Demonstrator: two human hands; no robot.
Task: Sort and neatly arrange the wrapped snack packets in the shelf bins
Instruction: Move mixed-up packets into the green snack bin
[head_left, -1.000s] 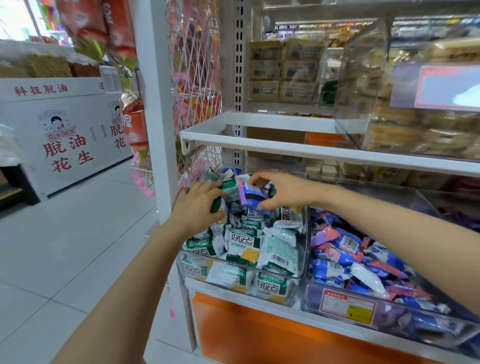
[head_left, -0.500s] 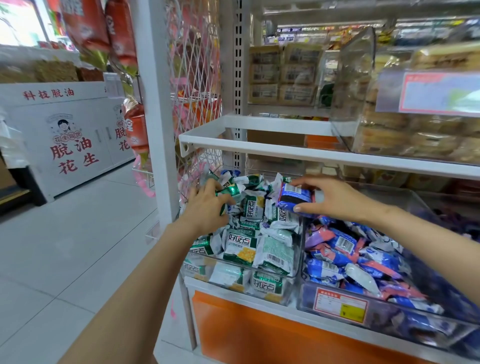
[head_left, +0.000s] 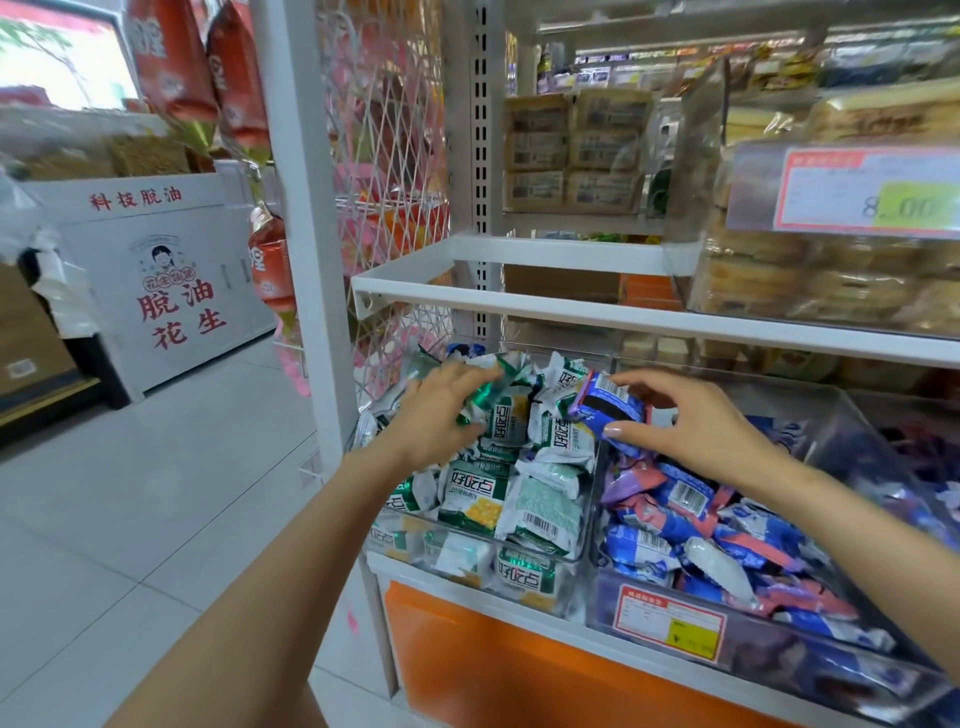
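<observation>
**Spotter:** Where is the stray one?

**Operator:** The blue packet (head_left: 605, 402) is in my right hand (head_left: 696, 426), held just above the clear divider (head_left: 592, 519), partly over the heap of green packets (head_left: 519, 499). My fingers (head_left: 644, 376) curl over its top edge and the thumb presses from below, so it is pinched rather than cupped.

**Spotter:** And your other hand?

**Operator:** My left hand (head_left: 441, 410) is well to the green side of the divider. It is closed round a crumpled green packet (head_left: 483, 400) at the top of the green bin (head_left: 467, 551).

**Spotter:** How will the blue one handle?

**Operator:** It's light, I judge. The film wrapper looks slick and crinkly, and the block inside seems firm but likely to crumble if squeezed. I'd grip across the filled body, because the flat sealed ends could slide out of a pinch.

**Spotter:** Where does it go?

**Operator:** It goes across the divider into the blue bin (head_left: 805, 670), where similar blue and pink wrappers lie in a loose pile. That pile will probably shift, so I'd lay the packet flat rather than drop it.
</observation>
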